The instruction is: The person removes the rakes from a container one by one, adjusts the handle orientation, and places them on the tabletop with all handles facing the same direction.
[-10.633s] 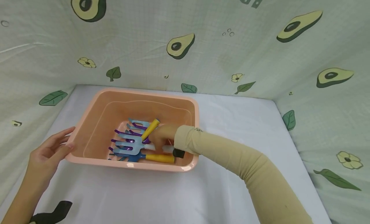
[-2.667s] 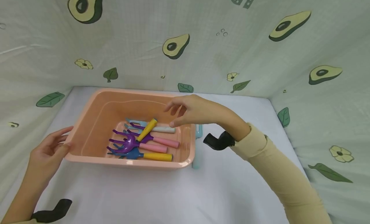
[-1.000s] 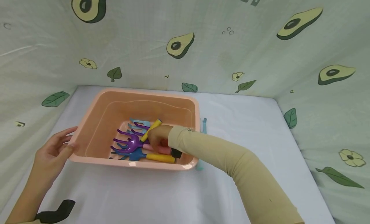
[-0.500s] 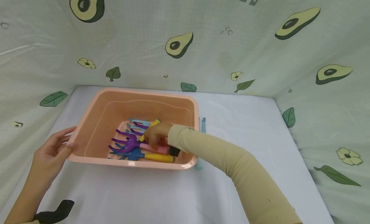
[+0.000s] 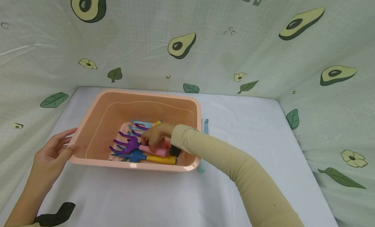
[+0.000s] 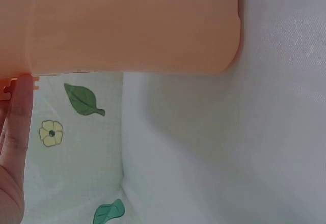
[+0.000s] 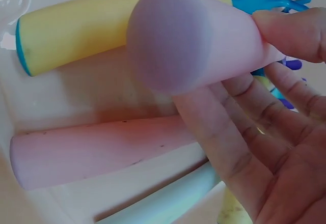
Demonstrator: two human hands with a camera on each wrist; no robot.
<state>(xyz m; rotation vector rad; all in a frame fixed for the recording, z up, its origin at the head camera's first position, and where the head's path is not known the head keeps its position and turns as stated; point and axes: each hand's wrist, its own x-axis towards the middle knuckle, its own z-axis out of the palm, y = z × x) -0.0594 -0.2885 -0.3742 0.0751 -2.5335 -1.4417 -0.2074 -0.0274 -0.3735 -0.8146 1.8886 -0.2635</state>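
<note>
While the left hand point(image 5: 52, 151) grips the basin point(image 5: 149, 109) and the right hand point(image 5: 156, 136) a purple rake point(image 5: 136, 145), a blue rake point(image 5: 137, 156) lies alongside.

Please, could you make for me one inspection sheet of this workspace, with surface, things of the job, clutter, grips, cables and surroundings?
Surface: white cloth, faint creases.
Job's things: pink tub containing a purple fork with pink handle, a blue fork with yellow handle, another pink handle, another yellow handle and a pale handle; a light-blue tool is outside, by the tub's right side, partly hidden.
Clutter: nothing seen.
Left grip: holds the tub's left rim.
Right grip: holds the purple fork's handle, inside the tub.
Cables: nothing seen.
Surroundings: pale curtain printed with avocados, leaves and flowers.
</note>
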